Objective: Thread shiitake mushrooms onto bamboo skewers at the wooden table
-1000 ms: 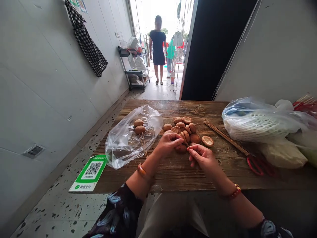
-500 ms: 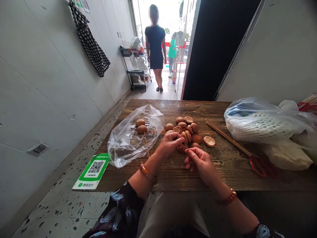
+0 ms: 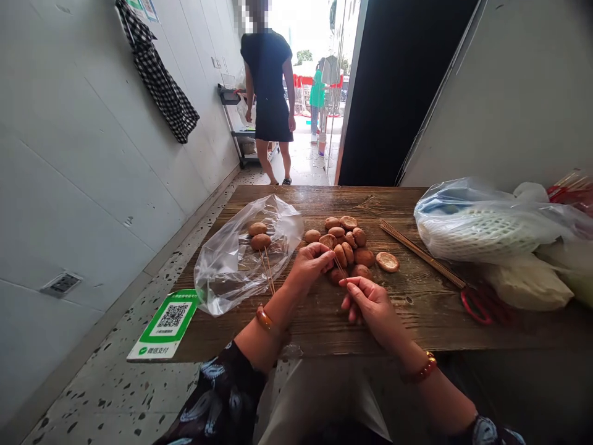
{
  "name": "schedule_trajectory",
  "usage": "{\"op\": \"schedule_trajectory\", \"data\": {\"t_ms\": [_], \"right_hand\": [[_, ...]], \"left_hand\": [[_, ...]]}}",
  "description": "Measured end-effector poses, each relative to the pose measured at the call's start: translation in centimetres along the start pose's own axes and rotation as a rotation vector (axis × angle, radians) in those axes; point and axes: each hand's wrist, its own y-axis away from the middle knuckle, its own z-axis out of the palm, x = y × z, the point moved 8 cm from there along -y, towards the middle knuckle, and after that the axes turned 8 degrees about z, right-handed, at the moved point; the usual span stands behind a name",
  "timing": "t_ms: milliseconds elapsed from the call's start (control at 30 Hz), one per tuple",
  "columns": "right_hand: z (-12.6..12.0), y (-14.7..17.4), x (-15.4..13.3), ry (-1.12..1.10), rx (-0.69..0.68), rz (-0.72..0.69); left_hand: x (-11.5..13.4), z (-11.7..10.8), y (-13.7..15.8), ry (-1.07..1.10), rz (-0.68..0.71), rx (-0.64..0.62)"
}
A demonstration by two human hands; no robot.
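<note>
Thin wooden skewers stretch between my two hands over the table. My left hand pinches their upper end, and the fingertips of my right hand close on the lower end. Just behind and beside them lies a heap of brown mushroom caps, some with the pale underside up. One mushroom cap rests apart at the heap's right. On a clear plastic bag to the left, two mushroom caps sit on a pair of skewers.
A bundle of skewers lies right of the heap, its near end by red-handled scissors. Filled plastic bags crowd the table's right end. A green QR-code card is at the left edge. Beyond the table, a person stands near a doorway.
The person beyond the table has come nearer and shifted left. My hands still hold the skewers, which now show more between them. The whole view has shifted slightly.
</note>
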Motion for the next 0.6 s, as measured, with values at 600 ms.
{"op": "schedule_trajectory", "data": {"t_ms": [600], "right_hand": [[-20.3, -1.2, -2.4, 0.865, 0.737, -0.388]], "left_hand": [[0.2, -0.2, -0.3, -0.147, 0.079, -0.012]]}}
